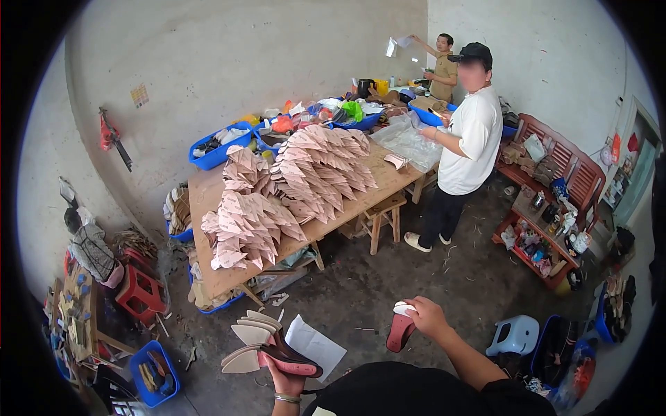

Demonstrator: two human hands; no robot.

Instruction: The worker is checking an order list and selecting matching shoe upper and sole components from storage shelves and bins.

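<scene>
Room: bare concrete workshop, grey plastered walls, littered floor; two other people stand well beyond both hands, at the far end of the room.
Worktable: long wooden bench, well ahead of the left hand, heaped with fanned stacks of pale pink insole blanks; blue bins sit along its far edge.
Wooden bench seat: far ahead and to the right of the right hand, cluttered with small goods.
White sheet: lies on the floor just beyond the left hand, between the two hands.
Left hand: closed from below around a bundle of insoles, thumb side up, bracelet at the wrist.
Bundle of insoles, handling: judged light, thin and flexible; pale layers fan apart at the far end, so the stack probably slips if pinched loosely. Best taken at the near, narrow end where the layers meet.
Right hand: fingers curled over the top end of a single dark red insole, which hangs downward from the hand.
Dark red insole, handling: judged light and bendable, with a white patch at the held end; a grip across the end seems adequate.
Hidden: left fingers under the bundle, layer count in it, the right palm side.
Cut off: both forearms at the lower edge; corners black from the lens.
</scene>
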